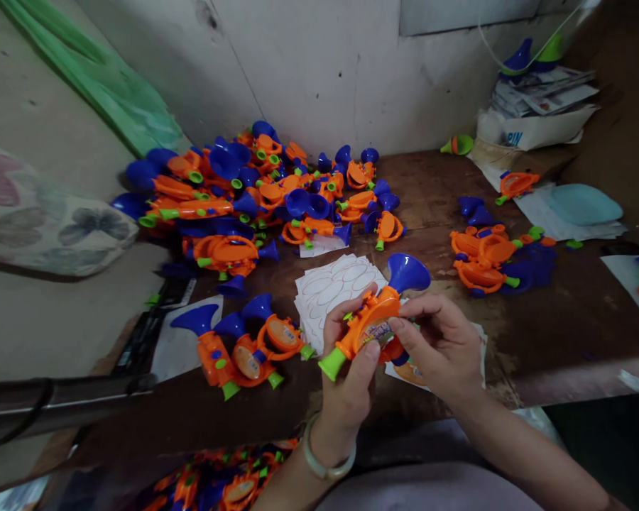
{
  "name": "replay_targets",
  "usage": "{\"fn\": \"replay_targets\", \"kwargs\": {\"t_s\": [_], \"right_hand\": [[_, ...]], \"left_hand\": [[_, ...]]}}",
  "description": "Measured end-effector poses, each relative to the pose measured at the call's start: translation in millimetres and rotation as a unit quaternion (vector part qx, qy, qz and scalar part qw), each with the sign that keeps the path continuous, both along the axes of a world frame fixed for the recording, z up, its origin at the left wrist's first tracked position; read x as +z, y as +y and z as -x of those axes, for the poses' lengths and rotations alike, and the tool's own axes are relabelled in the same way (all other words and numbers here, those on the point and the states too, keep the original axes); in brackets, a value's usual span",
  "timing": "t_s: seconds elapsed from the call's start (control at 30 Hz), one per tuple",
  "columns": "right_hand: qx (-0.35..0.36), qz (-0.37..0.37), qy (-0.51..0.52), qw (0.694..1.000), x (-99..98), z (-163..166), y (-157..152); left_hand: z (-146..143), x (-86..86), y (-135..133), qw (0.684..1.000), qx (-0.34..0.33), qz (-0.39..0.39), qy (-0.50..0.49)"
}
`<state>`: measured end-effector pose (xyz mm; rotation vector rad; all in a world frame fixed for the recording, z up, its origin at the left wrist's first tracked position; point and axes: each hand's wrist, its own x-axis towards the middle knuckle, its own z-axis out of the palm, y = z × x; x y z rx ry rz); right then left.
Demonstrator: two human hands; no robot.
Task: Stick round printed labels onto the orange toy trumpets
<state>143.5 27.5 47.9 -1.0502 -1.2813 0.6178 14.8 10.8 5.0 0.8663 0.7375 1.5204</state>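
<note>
My left hand (351, 362) grips an orange toy trumpet (365, 323) with a blue bell and a lime-green mouthpiece, its bell tilted up and to the right. A printed oval sticker (378, 332) lies on the toy's flat oval face, under my left thumb. My right hand (441, 341) pinches with thumb and index finger at the sticker's right edge; the fingertips cover that spot. Under the hands is a printed sheet (412, 372), partly hidden. Just behind sits a stack of white sheets (335, 287) with oval outlines.
Several toy trumpets (245, 358) with stickers rest at left front. A large heap of trumpets (228, 191) fills the back left against the wall. More orange toys (484, 259) lie at right, near a light-blue dish (586, 204) and a paper-filled box (532, 128). A dark bar (64, 401) juts in at left.
</note>
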Motion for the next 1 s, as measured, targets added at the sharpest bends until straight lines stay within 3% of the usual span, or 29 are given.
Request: {"fn": "replay_targets", "kwargs": {"t_s": [0.2,0.53,0.6,0.73,0.8,0.9,0.97,1.0], "right_hand": [[-0.016,-0.063,-0.099,0.993,-0.3,-2,3],[-0.013,-0.079,-0.194,0.978,-2.3,-5,2],[-0.042,-0.093,-0.243,0.965,-7.8,-7,3],[-0.186,-0.109,-0.307,0.927,-19.0,-12,10],[-0.164,-0.096,-0.327,0.926,-24.3,-17,14],[-0.113,-0.056,-0.368,0.921,-35.1,-36,17],[-0.095,0.004,-0.399,0.912,-44.3,-59,17],[-0.05,0.05,-0.413,0.908,-49.1,-72,14]], "left_hand": [[0,-0.2,-4,0.999,0.015,-0.035,0.028],[2,0.9,-8,0.997,0.029,-0.062,0.041],[3,-0.7,-7,0.996,0.037,-0.069,0.05],[3,-3.6,-8,0.995,0.04,-0.066,0.071],[7,-1.9,-8,0.99,0.026,-0.089,0.109],[28,3.7,-3,0.953,0.054,-0.173,0.243],[59,5.5,5,0.892,0.132,-0.226,0.369],[78,4.7,9,0.846,0.176,-0.249,0.438]]}}
